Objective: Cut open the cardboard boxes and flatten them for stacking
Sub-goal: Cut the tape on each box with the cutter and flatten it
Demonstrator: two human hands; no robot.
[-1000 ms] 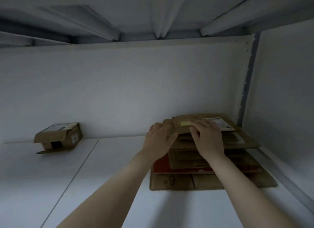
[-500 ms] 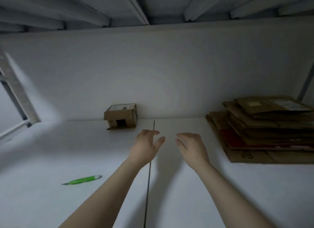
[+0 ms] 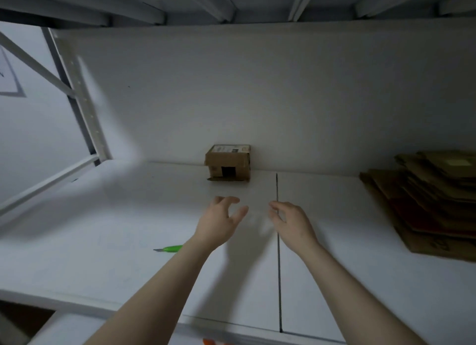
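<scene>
A small brown cardboard box point(image 3: 228, 163) with a white label on top stands against the back wall of a white shelf point(image 3: 103, 228). Its front flap hangs partly open, showing a dark gap. My left hand point(image 3: 219, 219) and my right hand point(image 3: 289, 221) hover side by side over the shelf, short of the box, fingers loosely spread and holding nothing. A green utility knife point(image 3: 170, 248) lies on the shelf left of my left forearm, its blade pointing left. A stack of flattened cardboard boxes point(image 3: 427, 203) sits at the right.
A dark seam point(image 3: 278, 254) runs front to back across the shelf between my hands. A metal rack upright point(image 3: 85, 107) and brace stand at the left. Beams of the shelf above point(image 3: 231, 2) hang close overhead.
My hands left the flattened stack and swung left with my view. They now hover in front of the small box, which has come to the middle of the frame.
</scene>
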